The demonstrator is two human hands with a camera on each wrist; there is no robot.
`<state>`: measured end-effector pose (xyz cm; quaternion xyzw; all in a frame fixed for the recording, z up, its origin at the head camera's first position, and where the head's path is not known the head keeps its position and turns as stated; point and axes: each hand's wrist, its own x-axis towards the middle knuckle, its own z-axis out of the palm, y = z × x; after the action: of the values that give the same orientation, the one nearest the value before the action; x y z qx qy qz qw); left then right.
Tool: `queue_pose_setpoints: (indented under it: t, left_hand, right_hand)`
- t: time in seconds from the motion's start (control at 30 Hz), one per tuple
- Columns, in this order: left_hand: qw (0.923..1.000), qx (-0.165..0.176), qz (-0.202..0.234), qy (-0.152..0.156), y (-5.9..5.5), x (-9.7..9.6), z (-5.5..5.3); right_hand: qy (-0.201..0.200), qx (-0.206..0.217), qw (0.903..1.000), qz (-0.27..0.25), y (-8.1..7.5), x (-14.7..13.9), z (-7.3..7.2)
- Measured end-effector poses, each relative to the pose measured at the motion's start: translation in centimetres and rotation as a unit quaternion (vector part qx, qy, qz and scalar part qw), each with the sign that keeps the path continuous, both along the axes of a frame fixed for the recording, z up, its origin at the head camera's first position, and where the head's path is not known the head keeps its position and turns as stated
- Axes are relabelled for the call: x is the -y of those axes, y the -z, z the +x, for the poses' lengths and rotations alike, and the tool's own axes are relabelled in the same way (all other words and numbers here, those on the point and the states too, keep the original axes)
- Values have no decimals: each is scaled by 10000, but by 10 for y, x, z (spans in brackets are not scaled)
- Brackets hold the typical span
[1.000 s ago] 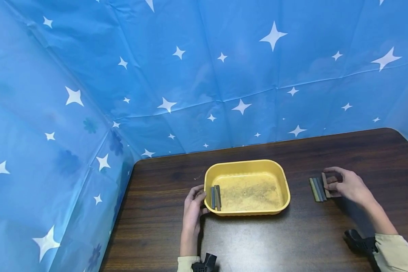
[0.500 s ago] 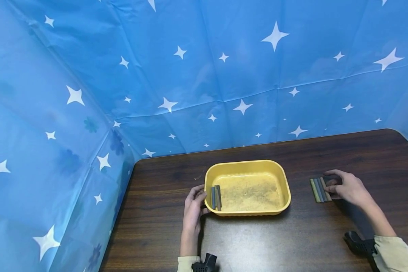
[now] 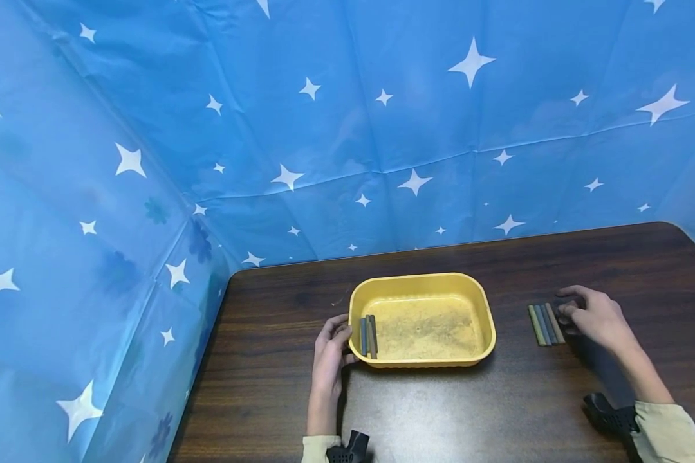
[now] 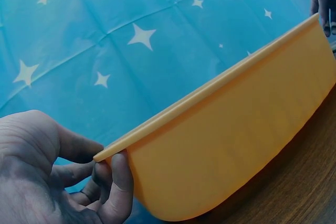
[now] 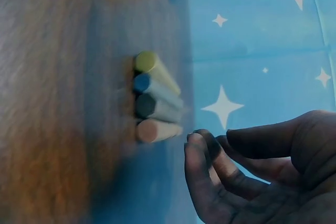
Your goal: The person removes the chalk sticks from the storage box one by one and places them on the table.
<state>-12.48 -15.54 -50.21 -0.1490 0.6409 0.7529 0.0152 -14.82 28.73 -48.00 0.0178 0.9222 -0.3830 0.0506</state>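
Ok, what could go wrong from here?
The loose sticks lie in a close row, ends round, so the right hand beside them could nudge the tan end stick and set them rolling. The left hand pinches the yellow tray at its edge; a tug might shift the sticks inside.

The left hand (image 3: 327, 357) pinches with bent fingers (image 4: 122, 179); the right hand (image 3: 601, 319), seemingly raised, hangs loosely curled.

A person is wearing pale beige sleeves (image 3: 672, 432), angular black cameras (image 3: 354, 445) are jutting out beside both cuffs (image 3: 321, 442), left hand (image 3: 327, 357) and right hand (image 3: 601, 319) are going bare.
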Motion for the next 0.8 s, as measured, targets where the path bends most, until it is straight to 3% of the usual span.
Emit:
queue_pose_setpoints:
  t: [0.27, 0.8]
  left_hand:
    - [10000, -40, 78, -1, 1, 0, 0]
    - [9999, -42, 107, 14, 1, 1, 0]
  right_hand:
    - [-38, -220, 9997, -119, -14, 15, 1]
    - [-493, -606, 9947, -672, -47, 63, 10]
